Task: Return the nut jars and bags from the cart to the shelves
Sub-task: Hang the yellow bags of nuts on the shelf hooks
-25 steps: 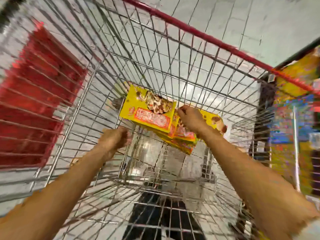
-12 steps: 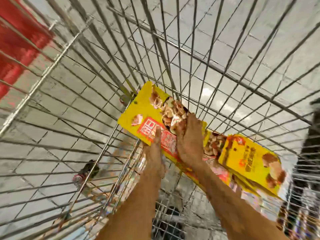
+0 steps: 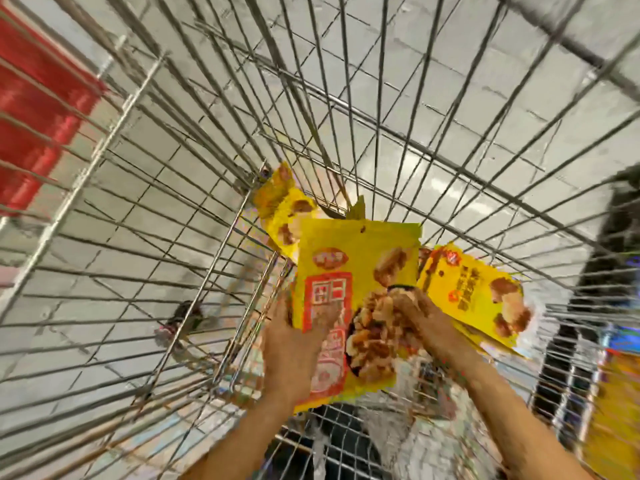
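Inside the wire cart (image 3: 194, 209) lie several yellow nut bags. The front bag (image 3: 349, 271), yellow with a red label and a picture of mixed nuts, stands upright between my hands. My left hand (image 3: 294, 344) grips its left edge, thumb across the red label. My right hand (image 3: 415, 317) grips its right side over the nut picture. A second yellow bag (image 3: 478, 292) lies to the right behind it, and a third (image 3: 282, 209) sticks up at the back left against the cart wall. The picture is blurred by motion.
Grey floor tiles show through the cart's wires. A red block (image 3: 38, 109) stands outside the cart at the far left. Shelves with colourful packs (image 3: 620, 393) are at the right edge. A cart wheel (image 3: 183, 317) shows below left.
The front bag has turned from slanted to upright and come closer to me. My left hand has moved from its lower edge to its left side; both hands now hold it.
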`<state>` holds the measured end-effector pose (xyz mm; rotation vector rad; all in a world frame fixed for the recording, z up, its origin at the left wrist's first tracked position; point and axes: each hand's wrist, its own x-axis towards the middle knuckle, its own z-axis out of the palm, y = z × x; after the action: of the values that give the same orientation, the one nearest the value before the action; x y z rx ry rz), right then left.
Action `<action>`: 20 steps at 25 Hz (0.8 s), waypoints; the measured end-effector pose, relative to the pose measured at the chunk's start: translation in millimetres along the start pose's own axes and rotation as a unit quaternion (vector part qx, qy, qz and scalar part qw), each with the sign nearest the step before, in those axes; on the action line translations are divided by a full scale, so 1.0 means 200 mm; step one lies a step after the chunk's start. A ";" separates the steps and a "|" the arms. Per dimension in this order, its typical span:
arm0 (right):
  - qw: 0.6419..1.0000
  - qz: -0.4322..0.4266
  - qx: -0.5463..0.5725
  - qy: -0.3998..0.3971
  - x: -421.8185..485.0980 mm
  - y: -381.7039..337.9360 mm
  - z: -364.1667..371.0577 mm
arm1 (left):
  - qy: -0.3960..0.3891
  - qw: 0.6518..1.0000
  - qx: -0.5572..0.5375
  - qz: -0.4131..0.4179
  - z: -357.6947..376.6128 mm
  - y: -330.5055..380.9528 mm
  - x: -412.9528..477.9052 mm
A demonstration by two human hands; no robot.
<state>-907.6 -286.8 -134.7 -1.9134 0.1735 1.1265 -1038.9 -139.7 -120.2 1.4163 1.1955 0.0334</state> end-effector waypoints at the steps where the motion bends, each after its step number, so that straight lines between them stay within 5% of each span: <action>1: 0.999 0.031 0.009 -0.001 -0.02 -0.01 -0.02 | -0.008 1.000 0.012 -0.006 0.04 0.01 -0.04; 3: 0.994 0.079 0.068 0.016 -0.07 -0.01 -0.08 | -0.016 0.998 0.052 -0.001 0.11 0.05 -0.11; 7: 0.942 0.039 0.328 0.059 -0.19 0.03 -0.16 | -0.006 0.998 0.029 0.063 0.16 0.06 -0.14; 11: 0.906 0.015 0.415 0.087 -0.21 0.07 -0.26 | 0.140 0.977 -0.112 -0.117 0.00 -0.15 0.06; 14: 0.897 0.012 0.434 0.083 -0.12 0.13 -0.26 | 0.005 0.964 -0.122 -0.236 -0.02 -0.34 0.26; 17: 0.908 0.029 0.413 0.068 -0.01 0.20 -0.22 | -0.062 0.971 -0.167 -0.162 0.19 -0.37 0.44; 20: 0.911 0.027 0.410 0.034 0.02 0.18 -0.17 | 0.044 0.975 -0.199 -0.090 0.35 -0.27 0.56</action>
<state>-902.0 -332.7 -153.3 -1.1901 0.6354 0.8251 -975.3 -130.4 -247.8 0.9609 1.3026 0.2016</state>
